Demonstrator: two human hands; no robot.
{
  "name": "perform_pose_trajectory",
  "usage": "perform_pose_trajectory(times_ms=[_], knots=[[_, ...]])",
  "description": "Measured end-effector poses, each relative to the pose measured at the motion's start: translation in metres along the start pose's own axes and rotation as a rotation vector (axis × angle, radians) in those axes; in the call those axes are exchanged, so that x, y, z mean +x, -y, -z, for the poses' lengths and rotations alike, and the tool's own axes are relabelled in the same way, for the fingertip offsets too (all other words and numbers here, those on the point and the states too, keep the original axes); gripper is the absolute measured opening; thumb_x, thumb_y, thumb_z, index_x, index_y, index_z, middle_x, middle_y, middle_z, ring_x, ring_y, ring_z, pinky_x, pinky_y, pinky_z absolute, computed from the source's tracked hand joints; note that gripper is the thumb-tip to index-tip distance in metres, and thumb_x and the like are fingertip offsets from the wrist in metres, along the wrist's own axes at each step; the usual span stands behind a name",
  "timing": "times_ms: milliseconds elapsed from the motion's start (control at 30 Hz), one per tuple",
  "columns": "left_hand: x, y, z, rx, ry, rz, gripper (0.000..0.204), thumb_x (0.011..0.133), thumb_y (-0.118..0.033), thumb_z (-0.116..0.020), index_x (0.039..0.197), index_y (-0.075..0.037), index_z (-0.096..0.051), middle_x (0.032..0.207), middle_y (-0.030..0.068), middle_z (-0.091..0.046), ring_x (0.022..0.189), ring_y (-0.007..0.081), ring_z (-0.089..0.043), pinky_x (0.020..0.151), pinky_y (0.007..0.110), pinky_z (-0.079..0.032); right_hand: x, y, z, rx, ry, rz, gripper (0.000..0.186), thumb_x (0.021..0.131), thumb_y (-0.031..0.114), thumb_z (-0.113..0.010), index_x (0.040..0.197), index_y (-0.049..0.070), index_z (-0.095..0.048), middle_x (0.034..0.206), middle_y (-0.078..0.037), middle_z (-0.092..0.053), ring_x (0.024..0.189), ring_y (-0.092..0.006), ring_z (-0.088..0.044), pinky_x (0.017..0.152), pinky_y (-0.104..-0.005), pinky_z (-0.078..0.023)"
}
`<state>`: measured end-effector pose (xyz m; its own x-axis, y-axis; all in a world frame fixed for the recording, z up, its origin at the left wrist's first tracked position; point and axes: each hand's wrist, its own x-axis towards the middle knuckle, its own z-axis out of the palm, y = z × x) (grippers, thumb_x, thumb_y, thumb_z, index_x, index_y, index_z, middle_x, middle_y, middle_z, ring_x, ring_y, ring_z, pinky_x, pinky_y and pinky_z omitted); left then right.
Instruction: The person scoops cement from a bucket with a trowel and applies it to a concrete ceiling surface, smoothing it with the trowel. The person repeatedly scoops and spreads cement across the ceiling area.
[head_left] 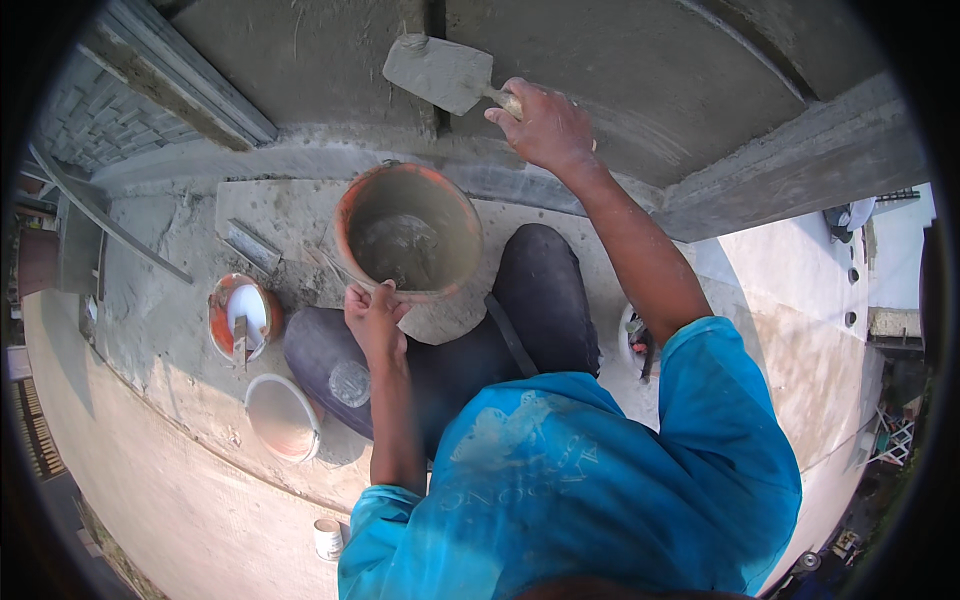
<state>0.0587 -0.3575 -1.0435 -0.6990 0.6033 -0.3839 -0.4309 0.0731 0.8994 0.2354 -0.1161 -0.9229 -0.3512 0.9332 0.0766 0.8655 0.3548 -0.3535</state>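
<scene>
Right hand [548, 125] was stretched way out ahead, fingers curled round the handle of a mortar-smeared trowel [440, 72]; a bucket [405, 188] just past the left hand [375, 318] was gripped by its near rim, mouth up. Trowel blade was pointed left of the right hand, long axis slanted a bit forward. Grey wall [640, 60] was faced by both hands, stained floor [165, 370] spread off left.
</scene>
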Motion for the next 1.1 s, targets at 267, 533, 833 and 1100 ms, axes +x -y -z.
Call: perform_pose_trajectory(times_ms=[267, 533, 833, 1100], knots=[[0.001, -0.004, -0.006, 0.006, 0.042, 0.039, 0.023, 0.087, 0.0, -0.063, 0.085, -0.014, -0.045, 0.072, -0.0035, -0.052, 0.057, 0.004, -0.052, 0.05, 0.022, -0.053, -0.011, 0.007, 0.051, 0.073, -0.078, 0.029, 0.05, 0.093, 0.046, -0.062, 0.13, 0.013, -0.061, 0.115, -0.01, -0.07, 0.112, -0.0313, -0.066, 0.093, -0.0486, -0.05], [0.003, -0.005, -0.018, -0.021, 0.074, 0.034, 0.024, 0.086, 0.001, -0.064, 0.087, -0.013, -0.045, 0.074, -0.0036, -0.055, 0.056, 0.0041, -0.053, 0.049, 0.022, -0.053, 0.0, 0.003, 0.023, -0.064, 0.119, 0.02, 0.052, 0.095, 0.048, -0.06, 0.135, 0.015, -0.056, 0.131, -0.009, -0.063, 0.119, -0.0312, -0.061, 0.099, -0.0501, -0.046], [0.0, -0.008, -0.009, -0.02, 0.089, 0.035, 0.025, 0.086, 0.002, -0.065, 0.086, -0.013, -0.045, 0.072, -0.0038, -0.054, 0.053, 0.0028, -0.052, 0.047, 0.021, -0.053, 0.005, 0.02, 0.057, 0.094, -0.127, 0.049, 0.052, 0.094, 0.05, -0.06, 0.132, 0.015, -0.058, 0.124, -0.009, -0.067, 0.116, -0.0309, -0.063, 0.097, -0.05, -0.047], [0.007, 0.003, -0.002, -0.048, 0.141, 0.034, 0.019, 0.087, 0.001, -0.063, 0.099, -0.009, -0.052, 0.087, 0.003, -0.062, 0.061, 0.0111, -0.063, 0.05, 0.025, -0.058, -0.001, 0.026, 0.093, 0.021, -0.134, 0.021, 0.046, 0.094, 0.044, -0.061, 0.129, 0.013, -0.061, 0.124, -0.01, -0.066, 0.117, -0.0311, -0.062, 0.097, -0.0495, -0.047]])
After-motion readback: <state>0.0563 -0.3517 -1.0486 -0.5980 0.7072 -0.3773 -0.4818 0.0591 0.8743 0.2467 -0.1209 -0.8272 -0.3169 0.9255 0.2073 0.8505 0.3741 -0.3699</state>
